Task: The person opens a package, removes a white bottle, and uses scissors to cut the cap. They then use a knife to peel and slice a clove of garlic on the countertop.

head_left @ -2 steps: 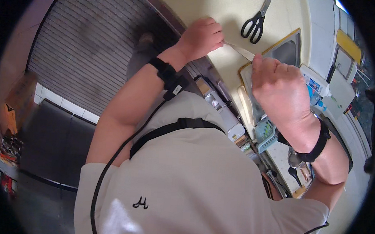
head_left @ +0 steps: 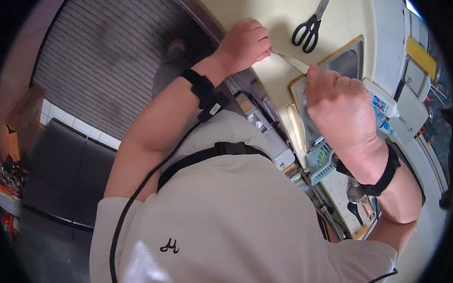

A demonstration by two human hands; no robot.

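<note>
The person bends over a pale tabletop (head_left: 272, 22), and both hands meet on a thin, flat silvery strip (head_left: 292, 60) that looks like a blade. The left hand (head_left: 245, 45) is curled into a closed grip around the strip's end at about ten o'clock, knuckles up. The right hand (head_left: 339, 108) is closed too, its fingertips pinching the other end at about four o'clock. The strip lies between the hands, just over the near edge of a yellow-rimmed grey tray (head_left: 349, 58). Black-handled scissors (head_left: 309, 26) lie shut on the tabletop at twelve o'clock from the strip, apart from both hands. A white bottle (head_left: 382, 104) lies just beside the right hand at three o'clock
</note>
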